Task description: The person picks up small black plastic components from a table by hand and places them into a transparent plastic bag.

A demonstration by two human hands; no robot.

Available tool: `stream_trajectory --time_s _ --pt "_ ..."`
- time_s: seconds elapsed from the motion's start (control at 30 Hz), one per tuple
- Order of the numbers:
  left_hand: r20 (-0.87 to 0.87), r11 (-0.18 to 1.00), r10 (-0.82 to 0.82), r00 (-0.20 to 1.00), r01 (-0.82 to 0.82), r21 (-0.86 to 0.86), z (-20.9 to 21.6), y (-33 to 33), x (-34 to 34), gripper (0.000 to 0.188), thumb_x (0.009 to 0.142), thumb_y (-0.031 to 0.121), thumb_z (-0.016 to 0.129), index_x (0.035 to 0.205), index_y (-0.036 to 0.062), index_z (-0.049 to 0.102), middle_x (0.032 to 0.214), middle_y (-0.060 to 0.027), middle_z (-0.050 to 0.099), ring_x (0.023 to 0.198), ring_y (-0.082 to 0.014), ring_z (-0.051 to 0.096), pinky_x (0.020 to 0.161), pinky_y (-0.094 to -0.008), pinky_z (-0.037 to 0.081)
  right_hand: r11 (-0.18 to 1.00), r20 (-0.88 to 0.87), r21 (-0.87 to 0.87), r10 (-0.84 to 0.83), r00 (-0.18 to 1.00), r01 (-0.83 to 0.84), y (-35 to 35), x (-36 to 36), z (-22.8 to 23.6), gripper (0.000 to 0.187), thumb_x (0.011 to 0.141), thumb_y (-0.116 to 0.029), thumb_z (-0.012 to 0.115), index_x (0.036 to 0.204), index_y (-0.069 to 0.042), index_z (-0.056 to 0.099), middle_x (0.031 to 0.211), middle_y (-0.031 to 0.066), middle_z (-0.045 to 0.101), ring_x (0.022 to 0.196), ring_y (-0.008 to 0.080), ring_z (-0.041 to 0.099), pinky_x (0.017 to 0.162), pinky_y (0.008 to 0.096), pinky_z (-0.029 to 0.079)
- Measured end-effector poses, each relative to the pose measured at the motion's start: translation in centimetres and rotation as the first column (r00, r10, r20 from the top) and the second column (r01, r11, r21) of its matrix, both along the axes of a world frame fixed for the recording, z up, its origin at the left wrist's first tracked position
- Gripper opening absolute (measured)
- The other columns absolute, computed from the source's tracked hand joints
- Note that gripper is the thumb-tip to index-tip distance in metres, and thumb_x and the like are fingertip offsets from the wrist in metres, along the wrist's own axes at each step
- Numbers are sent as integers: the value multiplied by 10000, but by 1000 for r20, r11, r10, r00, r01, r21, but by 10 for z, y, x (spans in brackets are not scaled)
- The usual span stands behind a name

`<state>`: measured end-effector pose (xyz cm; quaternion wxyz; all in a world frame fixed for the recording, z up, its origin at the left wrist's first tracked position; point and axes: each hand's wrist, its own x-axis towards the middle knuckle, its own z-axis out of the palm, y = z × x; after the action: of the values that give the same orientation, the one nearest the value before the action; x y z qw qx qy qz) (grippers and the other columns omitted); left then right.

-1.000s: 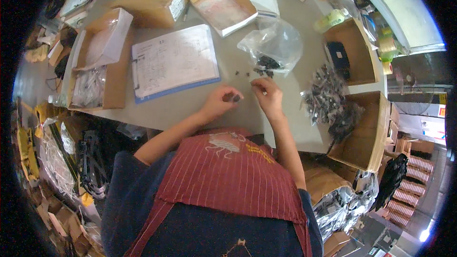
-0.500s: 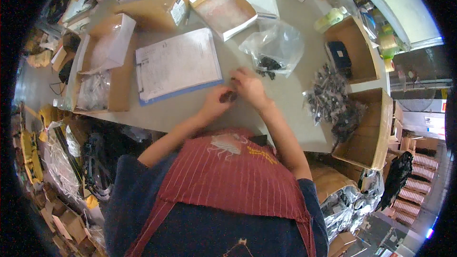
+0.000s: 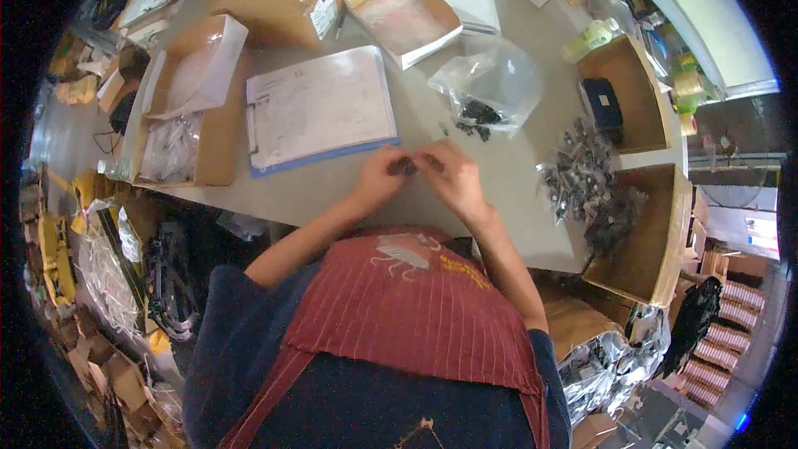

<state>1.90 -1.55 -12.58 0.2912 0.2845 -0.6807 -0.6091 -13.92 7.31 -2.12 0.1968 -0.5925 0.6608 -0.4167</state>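
My left hand (image 3: pixel 381 178) is closed around a small dark part (image 3: pixel 402 166) over the near side of the table, just below the clipboard. My right hand (image 3: pixel 453 178) meets it from the right, its thumb and fingers pinched at the same part. The part's exact kind is too small and blurred to tell. Beyond my right hand lies a clear plastic bag (image 3: pixel 492 79), and several small black pieces (image 3: pixel 477 116) sit in its mouth and spill onto the table.
A clipboard with paper (image 3: pixel 320 108) lies left of centre. White box trays (image 3: pixel 407 21) and cardboard boxes (image 3: pixel 218 145) stand at the back and left. On the right, a heap of small bagged dark parts (image 3: pixel 578 175) lies beside an open cardboard box (image 3: pixel 652 237) and a bottle (image 3: pixel 592 40).
My right hand has come back toward me and closed in on the dark part at my left hand. The left hand stays about where it was. The whole view has shifted slightly.
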Motion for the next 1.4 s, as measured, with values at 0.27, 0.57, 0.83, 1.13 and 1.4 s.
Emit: stream_trajectory --time_s 0.27,0.57,0.83,1.13,1.4 --pt "132 995 -55 990 66 -76 22 5 3 343 766 -16 668 1104 40 693 1011 -95 631 927 -213 607 816 -355 498 999 -182 -14 -40 983 38 0 2 -2 135 860 -154 722 951 -55 709 886 121 656 799 324 649 666 399 527" --pt "-104 956 -129 986 151 250 5 5 2 322 789 -26 685 1107 21 689 1056 -53 663 984 -164 629 887 -305 510 979 -37 -109 171 985 -174 20 -17 20 175 811 0 697 978 -48 705 1022 144 647 938 345 639 790 409 529" --pt "-156 916 -343 926 367 161 51 -5 10 511 804 3 632 1312 59 609 1248 -81 639 1162 -203 577 995 -367 465 960 -194 -219 133 972 -175 8 -4 27 243 789 27 719 1015 -52 676 1100 143 621 1061 353 588 900 435 478" --pt "52 961 -119 992 128 -243 53 12 -9 239 891 204 655 1085 74 704 967 -169 707 896 -328 681 794 -434 524 999 -248 -9 45 968 -49 28 -8 20 131 830 20 653 955 -19 638 955 178 643 911 381 616 793 454 496" --pt "170 973 -13 985 52 -223 47 9 -1 181 856 207 662 984 82 692 912 -141 699 838 -326 671 755 -432 515 999 -158 -32 35 987 -40 23 -12 -17 113 862 -36 700 939 5 628 799 147 668 717 227 657 669 340 514"
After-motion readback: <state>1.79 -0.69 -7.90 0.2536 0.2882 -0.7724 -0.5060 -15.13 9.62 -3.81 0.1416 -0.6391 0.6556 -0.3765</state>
